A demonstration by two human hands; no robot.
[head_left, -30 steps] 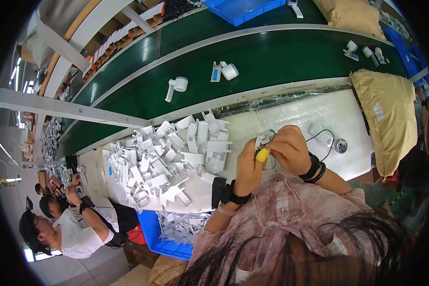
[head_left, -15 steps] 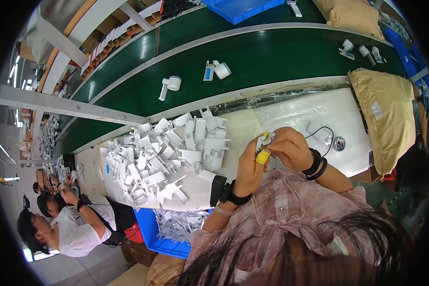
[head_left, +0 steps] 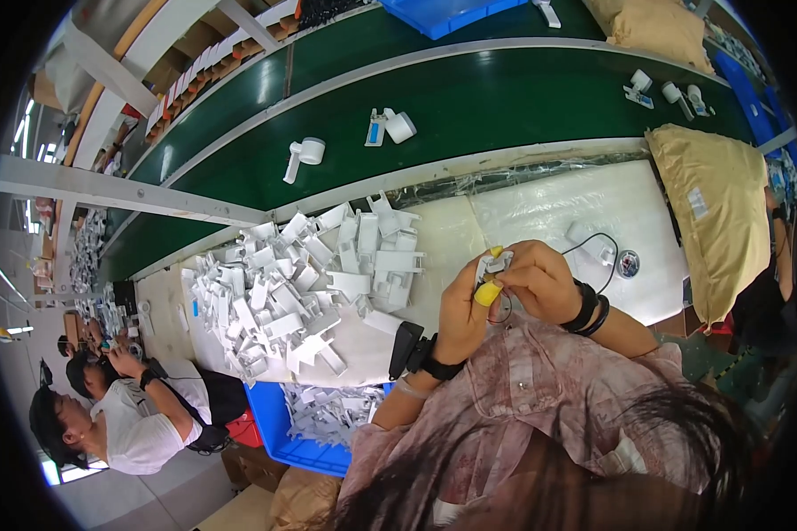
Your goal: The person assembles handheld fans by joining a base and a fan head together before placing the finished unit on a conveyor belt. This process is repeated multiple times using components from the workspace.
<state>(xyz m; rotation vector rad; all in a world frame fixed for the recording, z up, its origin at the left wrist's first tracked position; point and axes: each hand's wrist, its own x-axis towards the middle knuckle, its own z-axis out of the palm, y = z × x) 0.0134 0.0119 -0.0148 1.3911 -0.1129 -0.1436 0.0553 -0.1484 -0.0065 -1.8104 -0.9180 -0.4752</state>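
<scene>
My left hand (head_left: pixel 463 310) and my right hand (head_left: pixel 545 281) meet over the near side of the work table. Between them is a small white plastic part (head_left: pixel 496 264), pinched by the left fingers, whose tips appear to have yellow covers (head_left: pixel 487 293). The right fingers are bent against the same part; their tips are partly hidden. A thin dark wire (head_left: pixel 506 311) hangs below the hands. To the left spreads a heap of white plastic housings (head_left: pixel 283 292). Beyond my right hand lie a white piece with a cable (head_left: pixel 602 250) and a small round container (head_left: pixel 628 264).
Behind the table runs a green conveyor belt (head_left: pixel 239 164) carrying white parts (head_left: pixel 306 151). A blue bin (head_left: pixel 279 434) of white pieces stands below the table's left end. At the right is a brown sack (head_left: pixel 713 221). Another person (head_left: pixel 137 416) works at the far left.
The white assemblies on the belt have shifted slightly left. My hands stay in nearly the same place, with the white part tilted a little differently.
</scene>
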